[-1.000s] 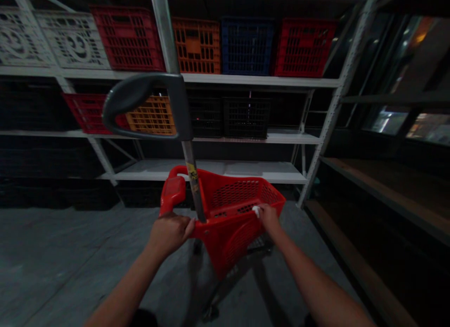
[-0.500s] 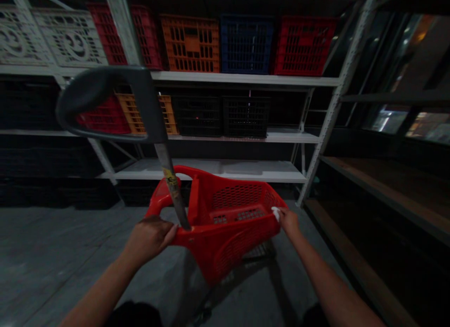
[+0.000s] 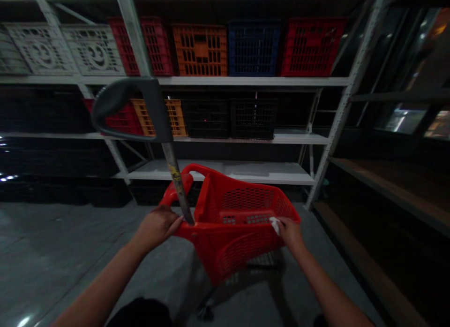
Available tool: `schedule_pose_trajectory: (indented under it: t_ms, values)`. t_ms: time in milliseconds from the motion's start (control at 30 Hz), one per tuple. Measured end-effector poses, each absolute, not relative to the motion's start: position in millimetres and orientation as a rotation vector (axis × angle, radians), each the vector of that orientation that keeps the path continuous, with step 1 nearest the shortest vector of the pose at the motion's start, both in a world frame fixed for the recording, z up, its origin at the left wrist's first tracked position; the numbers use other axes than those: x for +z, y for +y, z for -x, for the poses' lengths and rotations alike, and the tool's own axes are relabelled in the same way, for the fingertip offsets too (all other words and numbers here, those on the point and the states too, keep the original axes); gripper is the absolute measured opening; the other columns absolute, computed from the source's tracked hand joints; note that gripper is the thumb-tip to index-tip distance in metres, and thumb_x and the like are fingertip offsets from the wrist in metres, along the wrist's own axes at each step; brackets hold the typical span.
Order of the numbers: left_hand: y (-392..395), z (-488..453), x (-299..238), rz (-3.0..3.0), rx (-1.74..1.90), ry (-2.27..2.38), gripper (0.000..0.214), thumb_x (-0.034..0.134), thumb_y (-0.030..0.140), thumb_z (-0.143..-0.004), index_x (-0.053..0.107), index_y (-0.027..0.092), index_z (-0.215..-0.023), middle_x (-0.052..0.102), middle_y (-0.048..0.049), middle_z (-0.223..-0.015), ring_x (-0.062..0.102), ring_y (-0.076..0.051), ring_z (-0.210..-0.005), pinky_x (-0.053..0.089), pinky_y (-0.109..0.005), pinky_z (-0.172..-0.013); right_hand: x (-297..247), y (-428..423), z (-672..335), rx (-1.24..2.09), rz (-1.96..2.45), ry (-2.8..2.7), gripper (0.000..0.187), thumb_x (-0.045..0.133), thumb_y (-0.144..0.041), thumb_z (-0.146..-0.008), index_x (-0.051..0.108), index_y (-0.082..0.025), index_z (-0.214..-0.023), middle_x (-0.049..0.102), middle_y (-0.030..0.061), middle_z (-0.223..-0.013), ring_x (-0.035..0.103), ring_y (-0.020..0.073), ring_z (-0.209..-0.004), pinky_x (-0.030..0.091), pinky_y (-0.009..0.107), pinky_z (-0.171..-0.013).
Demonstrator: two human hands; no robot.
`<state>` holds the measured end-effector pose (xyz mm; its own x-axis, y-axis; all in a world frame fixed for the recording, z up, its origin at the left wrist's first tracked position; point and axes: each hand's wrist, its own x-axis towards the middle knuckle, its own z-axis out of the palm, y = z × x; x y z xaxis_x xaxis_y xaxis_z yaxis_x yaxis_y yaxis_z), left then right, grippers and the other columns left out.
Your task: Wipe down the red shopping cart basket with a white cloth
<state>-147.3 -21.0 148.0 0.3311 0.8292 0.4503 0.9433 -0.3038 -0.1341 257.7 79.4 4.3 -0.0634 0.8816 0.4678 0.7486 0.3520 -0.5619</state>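
A red plastic shopping cart (image 3: 242,231) with mesh sides stands before me. My left hand (image 3: 160,228) is wrapped around its rim at the handle end. Beside that hand, a metal pole (image 3: 172,165) with a yellow worn label rises from the rim and carries a dark grey loop-shaped grip (image 3: 160,111). At the far right of the near rim, my right hand (image 3: 290,231) is closed on a small crumpled white cloth (image 3: 274,225), perhaps a tissue, and rests against the rim. The cart's basket shows only its own grid floor.
White metal shelving (image 3: 246,81) runs across the back. On it sit an orange crate (image 3: 201,50), a blue crate (image 3: 253,48), red crates and black crates, with smiley-faced white crates (image 3: 94,52) leftward. Another rack (image 3: 390,195) stands close on the right. Grey floor (image 3: 70,252) spreads left.
The cart and both hands have shifted slightly right in view, and so have the shelves. My right hand sits a little farther back from the cart's end corner, with the white cloth still in it.
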Motion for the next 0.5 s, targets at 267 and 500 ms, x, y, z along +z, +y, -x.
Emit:
schedule_pose_trajectory:
  t_ms: [267, 500]
  values:
    - [-29, 127, 138, 1.964, -0.200, -1.718, 0.041, 0.029, 0.032, -0.084, 0.060, 0.017, -0.062, 0.064, -0.0066, -0.064, 0.058, -0.017, -0.062, 0.038, -0.032, -0.066, 16, 62, -202, 0.181, 1.392, -1.948, 0.027, 0.043, -0.016, -0.077, 0.069, -0.018, -0.084, 0.068, 0.0093, -0.082, 0.061, 0.0202, -0.078, 0.044, 0.028, -0.073]
    - [-29, 132, 131, 1.942, -0.218, -1.665, 0.043, 0.029, 0.033, -0.085, 0.061, 0.017, -0.061, 0.065, -0.0063, -0.062, 0.058, -0.017, -0.061, 0.038, -0.031, -0.063, 68, 21, -70, 0.334, 0.968, -2.025, 0.024, 0.048, -0.009, -0.073, 0.068, -0.018, -0.081, 0.067, 0.0054, -0.077, 0.059, 0.0187, -0.075, 0.044, 0.029, -0.070]
